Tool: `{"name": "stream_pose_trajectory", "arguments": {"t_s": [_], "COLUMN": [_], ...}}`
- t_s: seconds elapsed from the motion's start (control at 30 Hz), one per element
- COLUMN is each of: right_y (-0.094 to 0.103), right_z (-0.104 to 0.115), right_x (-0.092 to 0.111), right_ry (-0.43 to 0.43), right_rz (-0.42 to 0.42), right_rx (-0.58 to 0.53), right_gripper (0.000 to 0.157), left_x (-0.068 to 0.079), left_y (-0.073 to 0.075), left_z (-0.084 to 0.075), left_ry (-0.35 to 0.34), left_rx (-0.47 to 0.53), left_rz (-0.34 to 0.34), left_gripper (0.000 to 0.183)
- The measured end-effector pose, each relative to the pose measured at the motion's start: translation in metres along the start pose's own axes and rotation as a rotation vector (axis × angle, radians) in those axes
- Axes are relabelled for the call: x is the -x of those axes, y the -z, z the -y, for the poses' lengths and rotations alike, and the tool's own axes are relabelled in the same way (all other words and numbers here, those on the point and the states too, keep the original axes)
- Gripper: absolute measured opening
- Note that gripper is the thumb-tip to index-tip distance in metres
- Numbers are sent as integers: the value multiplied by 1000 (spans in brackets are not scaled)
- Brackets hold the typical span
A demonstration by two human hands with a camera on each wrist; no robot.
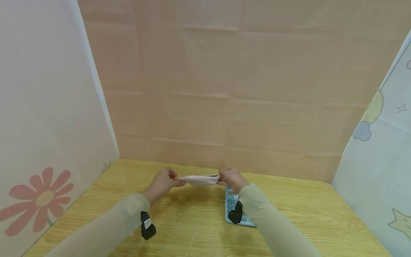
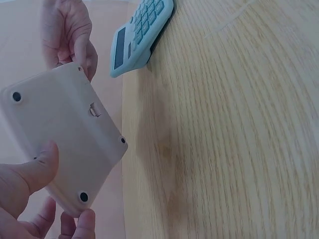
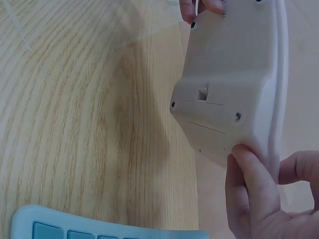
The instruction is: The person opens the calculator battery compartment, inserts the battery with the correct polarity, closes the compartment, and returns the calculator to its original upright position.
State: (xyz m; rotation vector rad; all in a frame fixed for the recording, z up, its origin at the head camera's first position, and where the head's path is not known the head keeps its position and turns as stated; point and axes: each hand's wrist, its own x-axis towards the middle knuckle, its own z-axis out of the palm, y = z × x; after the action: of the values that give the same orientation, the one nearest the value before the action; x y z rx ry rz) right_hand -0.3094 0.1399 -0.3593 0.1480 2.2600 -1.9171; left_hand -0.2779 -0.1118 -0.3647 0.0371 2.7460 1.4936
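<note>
Both hands are working at one object here: the left hand (image 1: 164,184) is pinching one end, the right hand (image 1: 233,179) is pinching the other, and the pale casing (image 1: 201,180) is hanging between them, off the desk (image 1: 289,203) and over toward its far edge. Now here's the line that matters: the long axis is running crosswise, from hand to hand, roughly along that far edge, so the casing is lying to the right of the left grip and to the left of the right one. Neither hand is nearer; both are touching it.

Down below, the light-blue calculator (image 1: 230,207) is resting on the desk, just under and beside the right hand and forearm, well apart from the left.

And what a view the wrists are giving of the casing! It's showing its underside, a plain pinkish-white shell with rounded corners, small dark round feet or recesses near those corners, and a little notched catch. The body is looking wedge-like, thickening toward the right hand, with fine dark slits near that end. Its opposite face is turning away from both wrist cameras, so there's no telling what it's carrying.
</note>
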Motion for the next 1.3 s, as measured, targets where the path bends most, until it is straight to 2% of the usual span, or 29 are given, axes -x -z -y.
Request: {"name": "stream_pose_trajectory", "arguments": {"t_s": [0.2,0.5,0.77,0.87,1.1,1.3], "right_y": [5,7,7,5,0,-3], "right_z": [-3,-3,-3,-2,-3,-4], "right_x": [1,1,1,1,-1,-5], "right_ry": [0,3,7,1,-35,-31], "right_rz": [11,30,49,40,10,-15], "right_rx": [22,55,32,35,25,32], "right_gripper": [24,18,14,14,33,27], "left_x": [-2,-1,-1,-2,-2,-4], "left_y": [-3,-3,-2,-1,-4,-7], "left_z": [-3,-4,-1,-1,2,6], "left_ry": [14,56,102,118,156,192], "left_rx": [23,105,195,195,183,138], "left_rz": [-1,-21,-41,-36,9,60], "left_gripper": [32,20,19,18,17,18]}}
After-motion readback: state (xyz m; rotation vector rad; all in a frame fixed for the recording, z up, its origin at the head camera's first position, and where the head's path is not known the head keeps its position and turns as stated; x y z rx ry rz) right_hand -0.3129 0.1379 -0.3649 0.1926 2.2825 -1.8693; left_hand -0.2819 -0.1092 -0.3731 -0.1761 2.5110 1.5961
